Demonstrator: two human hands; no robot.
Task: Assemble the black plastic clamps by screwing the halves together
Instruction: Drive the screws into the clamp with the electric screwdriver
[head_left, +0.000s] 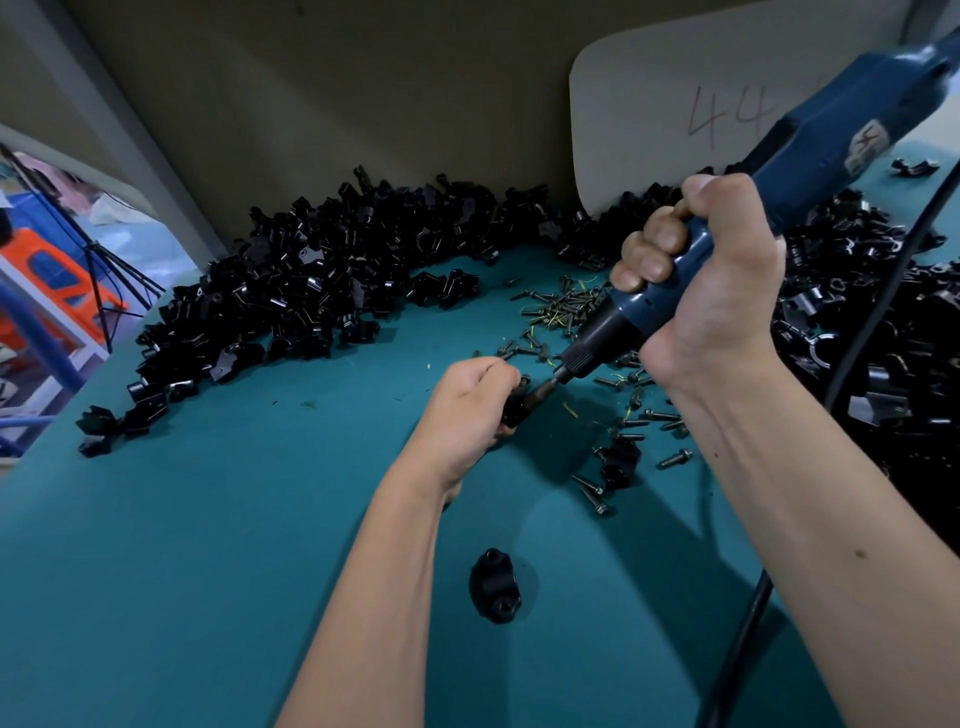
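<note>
We see clamp halves (311, 291) heaped along the worktop's (182, 571) far edge | screws (566, 306) scattered right of centre, before the heap | one clamp half (495, 584) near the front edge

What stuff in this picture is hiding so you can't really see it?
Head view, the only view:
- The clamp: mostly covered by the left hand.
- The screw being driven: hidden between the screwdriver tip and the clamp.
- The screwdriver's top end: cut off by the right edge; the right hand covers its grip.
- The pile of clamp halves: too jumbled to count.
</note>
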